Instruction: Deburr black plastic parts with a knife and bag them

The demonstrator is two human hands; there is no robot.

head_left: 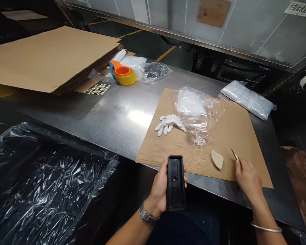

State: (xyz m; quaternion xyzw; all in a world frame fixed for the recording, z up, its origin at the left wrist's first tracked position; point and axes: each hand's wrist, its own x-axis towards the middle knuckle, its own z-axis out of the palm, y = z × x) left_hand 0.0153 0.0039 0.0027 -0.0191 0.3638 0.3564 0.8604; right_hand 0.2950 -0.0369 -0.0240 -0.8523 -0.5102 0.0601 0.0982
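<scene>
My left hand (160, 188) is wrapped around a black oblong plastic part (175, 182) with a small hole in its middle, held over the near table edge. My right hand (248, 178) rests on a brown cardboard sheet (234, 136) and pinches a thin small blade (234, 154), tip pointing away from me. A beige wedge-shaped block (217, 159) lies on the cardboard between my hands. Further back on the sheet lie a white glove (168, 123) and a crumpled clear plastic bag (198, 115).
The steel table (117, 112) carries a stack of flat cardboard (48, 58) at back left, an orange and yellow tape dispenser (122, 73), a label sheet (97, 89), two more clear bags (153, 70) (247, 99). Black plastic sheeting (46, 183) fills the lower left.
</scene>
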